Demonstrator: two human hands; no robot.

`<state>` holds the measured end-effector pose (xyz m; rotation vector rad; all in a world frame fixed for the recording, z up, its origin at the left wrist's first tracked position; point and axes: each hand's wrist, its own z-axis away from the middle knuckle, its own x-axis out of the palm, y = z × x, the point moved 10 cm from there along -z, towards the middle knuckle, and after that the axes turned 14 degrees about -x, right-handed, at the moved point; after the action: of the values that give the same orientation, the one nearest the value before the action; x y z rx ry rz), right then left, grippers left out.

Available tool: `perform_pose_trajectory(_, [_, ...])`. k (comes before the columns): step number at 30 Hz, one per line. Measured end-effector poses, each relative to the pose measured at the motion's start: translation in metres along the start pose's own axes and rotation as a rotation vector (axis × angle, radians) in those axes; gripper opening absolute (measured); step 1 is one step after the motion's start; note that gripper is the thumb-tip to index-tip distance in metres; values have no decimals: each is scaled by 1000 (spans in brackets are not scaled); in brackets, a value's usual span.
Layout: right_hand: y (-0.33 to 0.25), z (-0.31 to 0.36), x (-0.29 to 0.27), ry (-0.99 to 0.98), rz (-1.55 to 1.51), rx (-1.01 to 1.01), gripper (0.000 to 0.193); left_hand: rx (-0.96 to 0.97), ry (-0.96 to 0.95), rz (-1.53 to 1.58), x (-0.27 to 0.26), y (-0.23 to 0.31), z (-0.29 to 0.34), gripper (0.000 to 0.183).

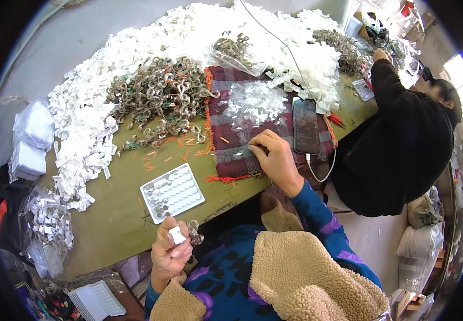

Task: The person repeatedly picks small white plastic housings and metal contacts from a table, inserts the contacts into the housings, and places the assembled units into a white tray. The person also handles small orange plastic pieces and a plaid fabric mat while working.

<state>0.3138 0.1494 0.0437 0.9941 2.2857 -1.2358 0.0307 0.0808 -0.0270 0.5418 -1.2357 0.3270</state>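
My left hand (170, 254) is closed, pinching a small white square piece (177, 235) between thumb and fingers. A brownish-silver looped band (194, 233) sticks out beside that hand. Over the plaid cloth (231, 160) is my right hand (277, 160), its thumb and fingers drawn together; whatever they hold, if anything, is too small to make out. Small clear plastic pieces (253, 104) are heaped on the cloth just beyond it. Between my hands, a white tray (188, 187) with round hollows holds several silvery discs, mostly on its left side.
A phone (306, 125) with a white cable lies right of my right hand. White pieces (162, 37) and looped bands (162, 91) are piled across the green table (103, 224). Red-handled pliers (337, 119) lie near a person in black (397, 144) at the right. Bags (44, 224) hang left.
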Motion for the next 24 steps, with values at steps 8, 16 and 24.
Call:
perform_pose_trajectory(8, [-3, -16, 28, -181, 124, -250, 9, 42, 193, -3, -17, 0, -2, 29])
perform_pose_trajectory(16, [9, -23, 22, -174, 66, 53, 11, 36, 146, 0, -12, -1, -4, 27])
perform_pose_trajectory(24, [-89, 25, 73, -159, -687, 132, 6, 145, 37, -14, -4, 13, 9, 22])
